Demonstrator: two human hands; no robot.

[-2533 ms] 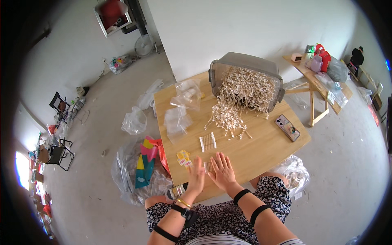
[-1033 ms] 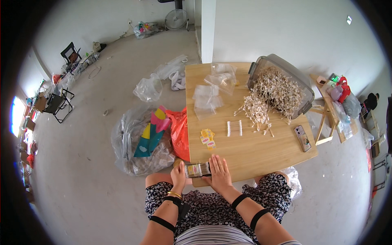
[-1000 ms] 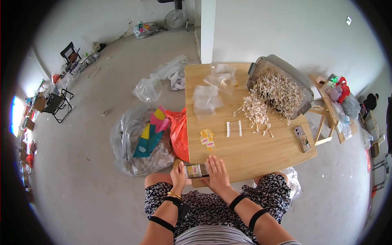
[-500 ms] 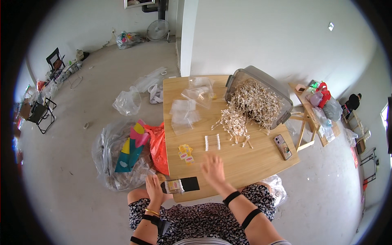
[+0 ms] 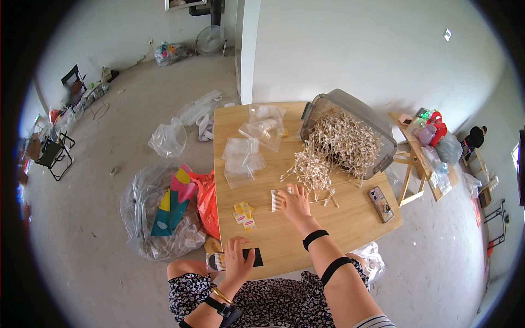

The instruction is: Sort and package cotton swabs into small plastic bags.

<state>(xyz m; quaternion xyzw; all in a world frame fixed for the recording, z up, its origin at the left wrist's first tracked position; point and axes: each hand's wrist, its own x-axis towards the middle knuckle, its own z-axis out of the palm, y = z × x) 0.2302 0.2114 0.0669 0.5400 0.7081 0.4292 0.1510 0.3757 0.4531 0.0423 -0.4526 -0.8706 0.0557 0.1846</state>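
At the table's near left edge lies a black flat packet with a row of cotton swabs showing at its left end. My left hand is over its middle, fingers reaching past its far side and thumb apart. A neat row of cotton swabs lies in the middle of the table. My right hand is on the right part of that row, palm down with fingers stretched forward, hiding some swabs. Small yellow and white cards lie between the two hands, to the left.
A grey bin lies tipped at the far right, loose cotton swabs spilling out. Clear plastic bags lie at the far left of the table. A phone is near the right edge. A red bag hangs beside the left edge.
My right hand has moved forward and right onto the swab row, covering part of it. My left hand has shifted right, from the packet's left end to over its middle.
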